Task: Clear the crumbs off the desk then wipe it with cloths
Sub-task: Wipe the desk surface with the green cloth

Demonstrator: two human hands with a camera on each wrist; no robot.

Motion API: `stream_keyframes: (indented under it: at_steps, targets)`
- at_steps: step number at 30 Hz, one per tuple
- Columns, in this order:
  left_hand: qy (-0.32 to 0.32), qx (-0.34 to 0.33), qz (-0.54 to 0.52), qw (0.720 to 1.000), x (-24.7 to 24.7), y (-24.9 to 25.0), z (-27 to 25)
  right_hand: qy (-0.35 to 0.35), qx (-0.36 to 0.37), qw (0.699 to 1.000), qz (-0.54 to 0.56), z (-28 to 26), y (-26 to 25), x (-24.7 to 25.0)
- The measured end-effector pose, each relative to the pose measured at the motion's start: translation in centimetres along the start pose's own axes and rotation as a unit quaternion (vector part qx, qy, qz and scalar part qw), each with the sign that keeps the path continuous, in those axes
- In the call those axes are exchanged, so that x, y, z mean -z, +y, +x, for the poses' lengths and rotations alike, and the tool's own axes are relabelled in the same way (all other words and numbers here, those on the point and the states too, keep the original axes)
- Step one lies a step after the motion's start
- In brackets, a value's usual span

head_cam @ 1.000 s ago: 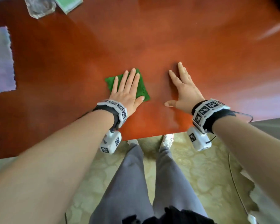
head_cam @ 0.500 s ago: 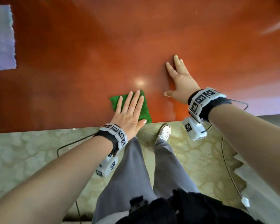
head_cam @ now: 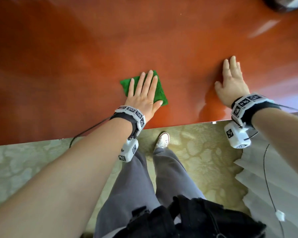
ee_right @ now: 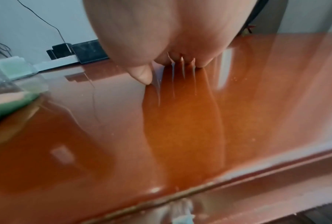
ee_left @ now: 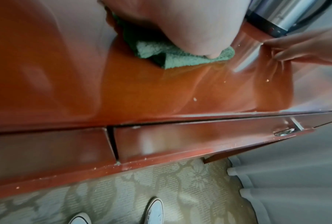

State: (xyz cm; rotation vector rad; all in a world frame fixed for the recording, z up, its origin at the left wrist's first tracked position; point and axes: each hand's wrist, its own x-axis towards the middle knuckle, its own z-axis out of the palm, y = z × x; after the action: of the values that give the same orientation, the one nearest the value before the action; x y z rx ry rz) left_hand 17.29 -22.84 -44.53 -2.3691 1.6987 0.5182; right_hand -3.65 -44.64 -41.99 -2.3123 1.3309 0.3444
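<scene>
A folded green cloth (head_cam: 159, 90) lies on the glossy red-brown desk (head_cam: 76, 57) near its front edge. My left hand (head_cam: 142, 93) presses flat on the cloth with straight fingers; the left wrist view shows my palm on the cloth (ee_left: 172, 59). My right hand (head_cam: 230, 81) lies flat on the bare desk to the right, fingers straight and thumb out, and the right wrist view shows its fingertips (ee_right: 180, 60) touching the desk (ee_right: 180, 121). A few pale crumbs (ee_left: 195, 99) sit on the desk between cloth and front edge.
A dark round object (head_cam: 282, 2) stands at the desk's far right corner; in the left wrist view it looks like a metal vessel (ee_left: 287, 16). Boxes and a cable (ee_right: 69, 51) sit along the wall. Drawer fronts (ee_left: 180, 139), carpet and my shoes lie below the edge.
My left hand has slid the green cloth away from the front edge, further onto the desk. My right hand has shifted to the right along the desk, away from the cloth.
</scene>
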Motion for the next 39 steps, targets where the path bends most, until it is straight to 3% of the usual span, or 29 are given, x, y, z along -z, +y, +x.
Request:
stream_keyframes:
  at_steps: [9, 19, 24, 27, 32, 34, 37, 39]
  targets:
    - [-0.061, -0.016, 0.015, 0.998, -0.7, 3.7, -3.4, -0.022, 0.016, 0.999, 0.018, 0.1, 0.7, 0.4]
    - [-0.006, -0.02, 0.027, 0.999, 3.8, 4.4, 10.0, -0.037, 0.06, 0.998, 0.006, 0.1, 2.5, 0.8]
    - [0.002, -0.141, 0.086, 0.986, 1.3, 8.7, 3.9, -0.029, 0.066, 0.997, -0.002, 0.1, 2.4, 0.4]
    - [-0.035, -0.159, 0.081, 0.983, 0.1, 11.4, -0.2, -0.016, 0.063, 0.998, -0.007, -0.1, 2.1, 0.2]
    - [-0.054, -0.186, 0.088, 0.977, 0.8, 9.9, 1.0, -0.029, 0.06, 0.998, -0.016, -0.1, 1.9, 0.3]
    - [-0.04, -0.14, 0.064, 0.987, 1.7, 7.4, 3.6, -0.034, 0.062, 0.997, -0.022, 0.0, 2.1, 0.6]
    - [-0.025, -0.013, 0.011, 1.0, 3.6, 3.1, 7.5, -0.045, 0.057, 0.997, -0.027, 0.1, 2.1, 0.8]
    - [-0.019, 0.023, -0.005, 1.0, 3.7, 1.7, 8.1, -0.04, 0.047, 0.997, -0.036, 0.1, 1.8, 0.9]
